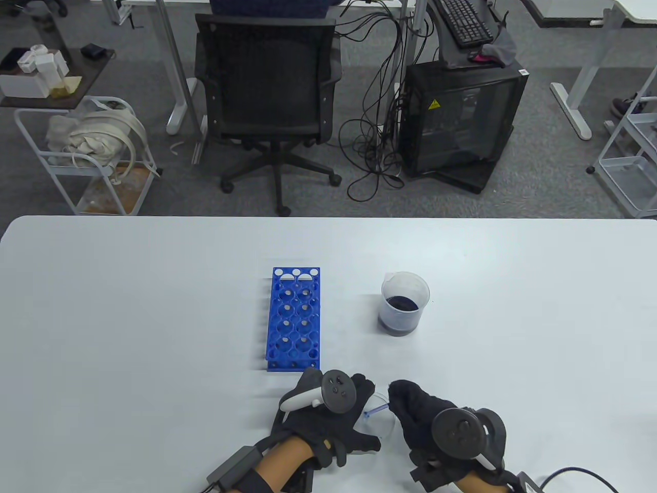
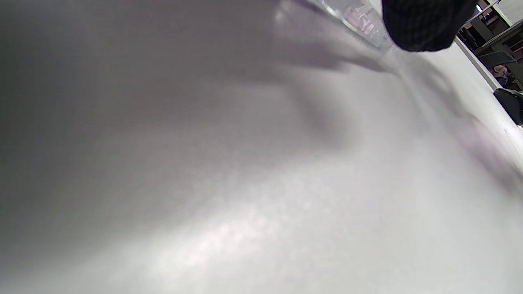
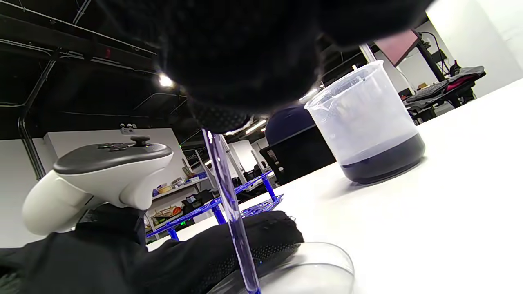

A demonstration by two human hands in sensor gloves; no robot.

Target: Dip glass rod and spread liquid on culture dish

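Stage: spreading | right hand (image 1: 421, 416) pinches rod (image 3: 231, 204), tip in dish (image 3: 327, 261) at table's near edge | left hand (image 1: 328, 416) steadies dish, fingers flat | beaker (image 1: 404, 303) far right, dipping apparently done
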